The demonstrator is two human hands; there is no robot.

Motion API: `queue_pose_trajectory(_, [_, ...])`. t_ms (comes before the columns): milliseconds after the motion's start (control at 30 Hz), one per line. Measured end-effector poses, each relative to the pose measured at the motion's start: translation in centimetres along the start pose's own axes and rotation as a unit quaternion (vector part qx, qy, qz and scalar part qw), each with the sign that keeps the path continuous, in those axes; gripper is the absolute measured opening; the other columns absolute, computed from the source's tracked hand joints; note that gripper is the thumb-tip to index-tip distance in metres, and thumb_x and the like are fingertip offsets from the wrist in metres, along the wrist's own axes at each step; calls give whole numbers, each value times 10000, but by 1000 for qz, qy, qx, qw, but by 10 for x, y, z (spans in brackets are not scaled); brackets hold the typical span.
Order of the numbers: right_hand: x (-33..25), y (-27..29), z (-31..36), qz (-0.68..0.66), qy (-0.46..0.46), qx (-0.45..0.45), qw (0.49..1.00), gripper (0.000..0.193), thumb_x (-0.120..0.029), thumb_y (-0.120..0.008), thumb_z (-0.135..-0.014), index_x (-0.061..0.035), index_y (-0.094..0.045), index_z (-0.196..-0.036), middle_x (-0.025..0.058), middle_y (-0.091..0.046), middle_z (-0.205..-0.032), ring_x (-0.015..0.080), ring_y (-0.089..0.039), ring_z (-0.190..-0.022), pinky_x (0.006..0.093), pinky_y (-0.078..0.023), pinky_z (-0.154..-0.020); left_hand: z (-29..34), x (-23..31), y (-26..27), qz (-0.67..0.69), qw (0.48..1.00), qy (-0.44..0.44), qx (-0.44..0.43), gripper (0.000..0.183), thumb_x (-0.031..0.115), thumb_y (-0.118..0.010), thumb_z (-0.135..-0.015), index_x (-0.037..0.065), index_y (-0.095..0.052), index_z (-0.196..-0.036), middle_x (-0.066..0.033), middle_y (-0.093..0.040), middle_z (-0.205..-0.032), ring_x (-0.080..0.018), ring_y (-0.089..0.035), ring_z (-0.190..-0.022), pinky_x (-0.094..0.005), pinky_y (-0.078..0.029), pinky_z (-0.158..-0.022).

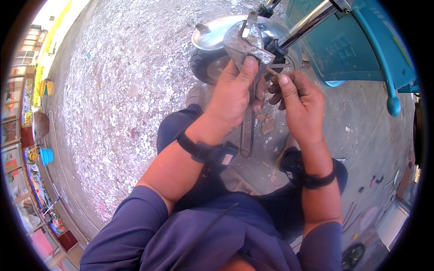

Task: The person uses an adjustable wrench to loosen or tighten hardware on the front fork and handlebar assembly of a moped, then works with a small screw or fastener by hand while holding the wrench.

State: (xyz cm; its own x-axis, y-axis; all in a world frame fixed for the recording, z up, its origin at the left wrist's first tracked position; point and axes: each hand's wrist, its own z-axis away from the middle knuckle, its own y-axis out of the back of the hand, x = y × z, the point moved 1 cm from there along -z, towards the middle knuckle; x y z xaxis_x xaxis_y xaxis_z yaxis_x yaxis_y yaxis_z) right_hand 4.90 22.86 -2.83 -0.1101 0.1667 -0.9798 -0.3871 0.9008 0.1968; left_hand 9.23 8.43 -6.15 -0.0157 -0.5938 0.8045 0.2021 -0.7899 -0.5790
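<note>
1. The step in hand looks like fine handling beside the head of a large wrench (238, 44); whether its jaws bite anything is unclear.
2. The left hand (228, 95) has its fingers wrapped around the wrench below the head; the right hand (304, 97) pinches a small thin piece, too small to identify.
3. The next move likely calls for a steady left grip and careful right fingertips.
4. The wrench is grey, worn and stained, held before the wheel (198, 63), handle downward.
</note>
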Motion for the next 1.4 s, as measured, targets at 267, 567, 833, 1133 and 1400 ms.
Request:
queue_pose_trajectory(267, [1,4,0,-39,-5,-28,999,156,-124,-620,-966,25,-668,-968,49,-679,-810,99,-634,-663,240,-480,-581,0,-5,2,-6,1000,-27,-2,440,481,-502,-1007,65,-542,-1143,-35,-548,-643,-118,-516,-460,-231,-399,-402])
queue_pose_trajectory(567, [-8,7,1,15,37,-9,999,79,-44,-659,-916,20,-678,-959,55,-666,-791,112,-651,-676,260,-498,-597,0,-2,-1,-13,1000,-13,-9,339,472,-478,-1017,134,-504,-1022,-36,-521,-667,-146,-487,-484,-283,-423,-443])
queue_pose_trajectory(833, [-7,8,3,232,225,50,945,115,-28,-701,-832,-29,-692,-947,107,-669,-830,241,-659,-749,318,-507,-654,1,-3,-2,2,1000,-2,-11,335,460,-463,-1027,135,-501,-959,-37,-525,-663,-154,-476,-471,-285,-418,-445])
queue_pose_trajectory(1133, [-10,6,3,212,215,47,952,183,-43,-739,-800,-53,-685,-975,80,-685,-901,214,-641,-709,299,-510,-640,3,1,0,11,1000,16,-1,412,548,-492,-984,138,-503,-943,-39,-513,-664,-162,-479,-470,-294,-421,-442])
queue_pose_trajectory(1400, [-3,8,3,171,183,33,967,138,-43,-718,-841,-43,-686,-976,69,-687,-896,184,-629,-711,283,-507,-662,3,-1,1,46,997,52,-19,444,582,-487,-970,139,-510,-948,-35,-502,-670,-161,-471,-466,-290,-410,-445])
